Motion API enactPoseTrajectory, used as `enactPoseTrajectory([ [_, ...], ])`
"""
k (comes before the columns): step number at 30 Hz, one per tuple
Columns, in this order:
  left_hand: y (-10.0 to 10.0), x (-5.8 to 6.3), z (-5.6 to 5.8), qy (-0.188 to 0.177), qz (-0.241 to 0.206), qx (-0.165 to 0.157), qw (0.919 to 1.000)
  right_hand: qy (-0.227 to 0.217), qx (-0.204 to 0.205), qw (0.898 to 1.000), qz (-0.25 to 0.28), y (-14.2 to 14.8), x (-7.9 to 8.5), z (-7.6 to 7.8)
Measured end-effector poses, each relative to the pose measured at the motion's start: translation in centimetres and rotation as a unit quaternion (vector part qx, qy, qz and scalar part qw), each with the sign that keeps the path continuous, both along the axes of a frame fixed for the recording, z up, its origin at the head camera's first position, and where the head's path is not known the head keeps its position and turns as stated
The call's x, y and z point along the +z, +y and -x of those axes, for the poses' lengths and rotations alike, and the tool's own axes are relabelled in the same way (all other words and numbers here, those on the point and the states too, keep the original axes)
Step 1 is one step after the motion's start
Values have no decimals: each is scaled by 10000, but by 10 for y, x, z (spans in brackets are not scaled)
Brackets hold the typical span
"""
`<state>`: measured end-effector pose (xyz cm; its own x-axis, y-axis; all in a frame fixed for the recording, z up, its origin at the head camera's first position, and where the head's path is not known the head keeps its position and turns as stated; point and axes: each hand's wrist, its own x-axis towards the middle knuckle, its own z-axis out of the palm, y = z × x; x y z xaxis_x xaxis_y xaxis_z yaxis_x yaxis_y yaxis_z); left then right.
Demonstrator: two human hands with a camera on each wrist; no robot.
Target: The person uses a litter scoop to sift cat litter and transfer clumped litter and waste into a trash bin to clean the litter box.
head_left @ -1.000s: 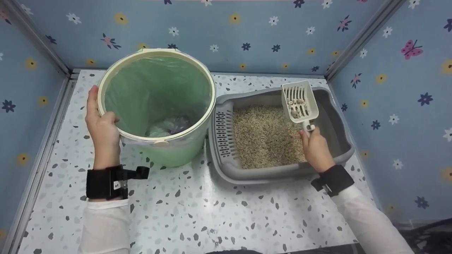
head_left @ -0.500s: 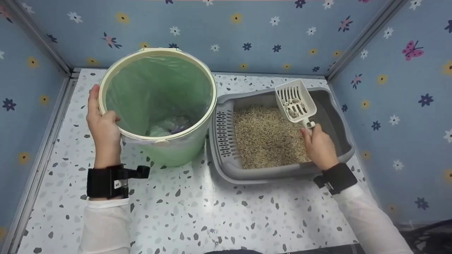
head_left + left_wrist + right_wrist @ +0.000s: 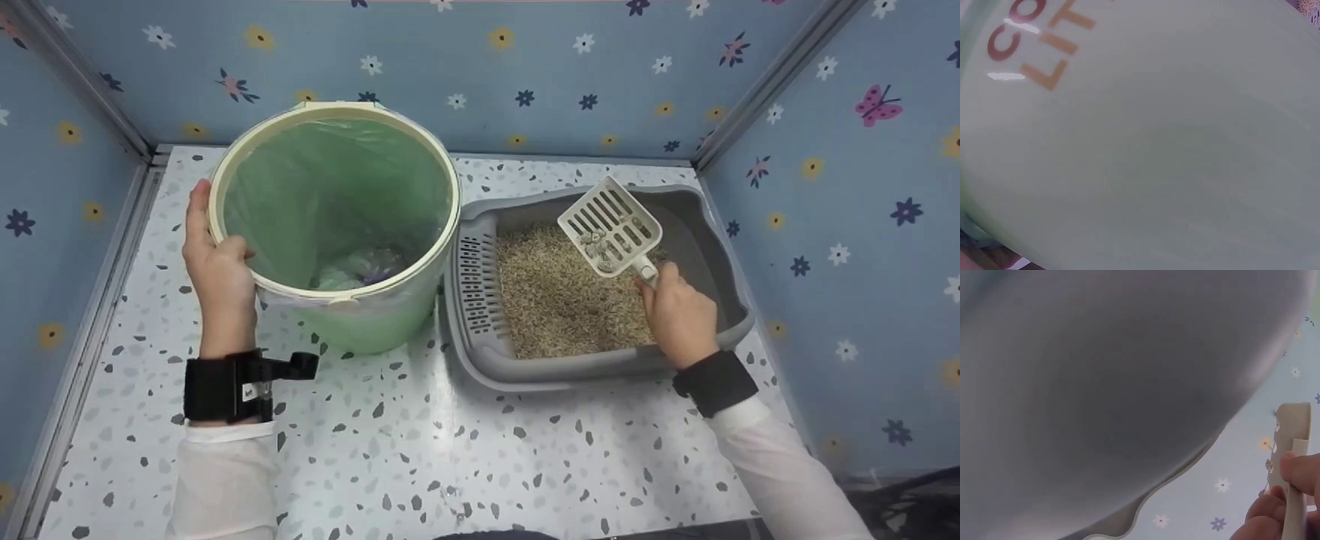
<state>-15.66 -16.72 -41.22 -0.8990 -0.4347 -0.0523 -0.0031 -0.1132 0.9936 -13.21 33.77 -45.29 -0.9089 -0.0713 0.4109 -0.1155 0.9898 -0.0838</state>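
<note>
A pale green trash can (image 3: 375, 330) with a cream rim stands at the left in the head view, lined with a clear bag. My left hand (image 3: 219, 281) grips its left side, thumb over the rim and fingers along the outside. In my right hand (image 3: 679, 315) is the handle of a white slotted litter scoop (image 3: 637, 217). Pale clumps (image 3: 596, 244) lie in the scoop. Below it is a grey litter box (image 3: 525, 371) holding tan litter (image 3: 562, 300). The right wrist view shows fingers and thumb around the scoop's handle; the box wall fills much of that view.
Crumpled plastic (image 3: 360, 270) lies at the bottom of the trash can. The can and litter box stand side by side on a speckled white surface (image 3: 420, 450). Flowered blue panels (image 3: 525, 75) enclose the back and both sides. Dark cables (image 3: 907, 495) lie at the lower right.
The scoop has swung leftward over the litter, its head now tilted toward the trash can, clumps still in it. My right hand has shifted slightly right. The left hand and can stay nearly still.
</note>
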Motion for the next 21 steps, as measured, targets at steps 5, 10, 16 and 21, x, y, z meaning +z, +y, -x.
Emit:
enactPoseTrajectory([
  [5, 0, -2, 0, 132, 16, 27, 9999, 46, 52, 10000, -1, 0, -2, -2],
  [10, 0, -2, 0, 76, 45, 41, 10000, -603, -60, 9977, 299, -1, 0, -3],
  [16, 0, -1, 0, 22, -13, 55, 10000, -2323, 75, 9594, 1600, -2, 8, 1],
  [21, 0, 0, 0, -37, 48, 67, 10000, -3148, 303, 9111, 2644, 0, 12, 5],
])
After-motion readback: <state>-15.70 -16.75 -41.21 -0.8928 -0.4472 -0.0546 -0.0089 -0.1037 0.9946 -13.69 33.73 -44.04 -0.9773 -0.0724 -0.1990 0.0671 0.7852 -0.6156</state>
